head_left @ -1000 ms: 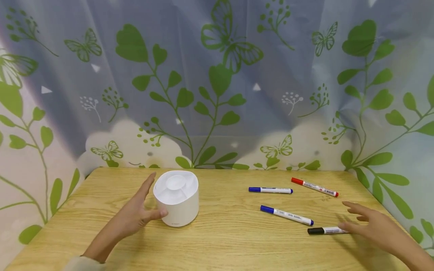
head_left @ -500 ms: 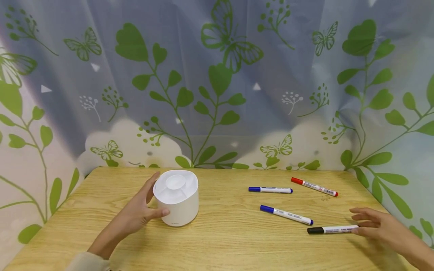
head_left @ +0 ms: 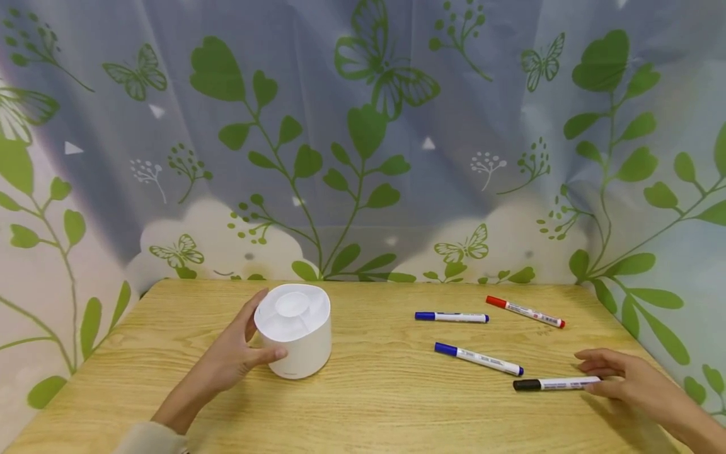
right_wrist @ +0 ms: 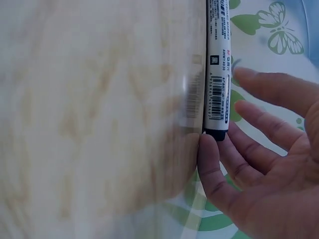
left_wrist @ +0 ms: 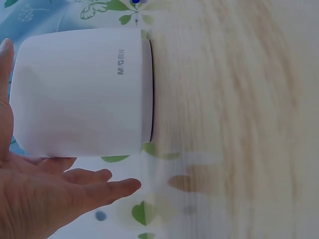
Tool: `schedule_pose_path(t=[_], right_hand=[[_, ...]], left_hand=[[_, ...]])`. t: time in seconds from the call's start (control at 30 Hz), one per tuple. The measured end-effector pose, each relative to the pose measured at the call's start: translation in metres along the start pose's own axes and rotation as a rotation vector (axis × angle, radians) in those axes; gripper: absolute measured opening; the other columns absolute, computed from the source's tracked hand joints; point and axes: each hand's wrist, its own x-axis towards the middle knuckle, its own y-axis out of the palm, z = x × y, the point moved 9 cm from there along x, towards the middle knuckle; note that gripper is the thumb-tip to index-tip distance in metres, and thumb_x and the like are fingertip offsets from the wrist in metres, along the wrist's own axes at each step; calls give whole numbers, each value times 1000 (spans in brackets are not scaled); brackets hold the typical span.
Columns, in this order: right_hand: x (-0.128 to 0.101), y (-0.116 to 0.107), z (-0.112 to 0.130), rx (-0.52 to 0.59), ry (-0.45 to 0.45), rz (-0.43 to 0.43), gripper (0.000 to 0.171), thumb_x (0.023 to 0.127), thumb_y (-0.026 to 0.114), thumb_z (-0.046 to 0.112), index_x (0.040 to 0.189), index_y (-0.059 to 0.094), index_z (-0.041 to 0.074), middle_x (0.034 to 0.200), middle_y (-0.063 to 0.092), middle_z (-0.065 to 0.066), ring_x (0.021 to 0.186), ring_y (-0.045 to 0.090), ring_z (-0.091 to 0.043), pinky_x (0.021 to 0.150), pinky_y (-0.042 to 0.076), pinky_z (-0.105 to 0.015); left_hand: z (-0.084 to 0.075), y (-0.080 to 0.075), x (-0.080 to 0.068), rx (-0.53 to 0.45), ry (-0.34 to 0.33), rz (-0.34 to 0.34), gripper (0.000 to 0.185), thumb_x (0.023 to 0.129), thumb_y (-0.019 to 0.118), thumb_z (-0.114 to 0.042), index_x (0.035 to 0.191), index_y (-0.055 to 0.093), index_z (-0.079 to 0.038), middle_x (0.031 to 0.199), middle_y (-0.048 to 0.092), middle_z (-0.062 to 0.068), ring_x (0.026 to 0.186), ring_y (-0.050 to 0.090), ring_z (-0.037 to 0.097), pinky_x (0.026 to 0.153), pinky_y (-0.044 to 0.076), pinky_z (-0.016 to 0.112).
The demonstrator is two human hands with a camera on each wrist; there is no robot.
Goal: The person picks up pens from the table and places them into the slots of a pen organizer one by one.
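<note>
White plastic pen holder (head_left: 293, 330) (round, compartmented top) stands upright left of centre on the wooden table (head_left: 363, 410); left hand (head_left: 229, 360) cups its side, fingers relaxed. Black-capped marker (head_left: 556, 383) lies flat at right; right hand (head_left: 629, 378), fingers loosely spread, touches its end.

Wide bare worktop (head_left: 374, 403) between white holder (head_left: 293, 331) and markers, open lane along the near edge, two blue markers (head_left: 450, 317) (head_left: 478, 359) and red marker (head_left: 524, 312) scattered right of centre, black marker (head_left: 553, 383) nearest, curtain (head_left: 363, 157) walling back and sides
</note>
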Motion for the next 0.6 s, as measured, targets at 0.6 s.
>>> schedule_pose_path(t=[0.6], right_hand=[[2, 8, 7, 85, -44, 42, 30, 98, 68, 1, 121, 63, -17, 96, 69, -7, 64, 51, -3, 52, 50, -26]], left_hand=[[4, -1, 3, -13, -24, -33, 114, 87, 88, -24, 168, 9, -8, 173, 19, 25, 159, 14, 50, 125, 15, 71]])
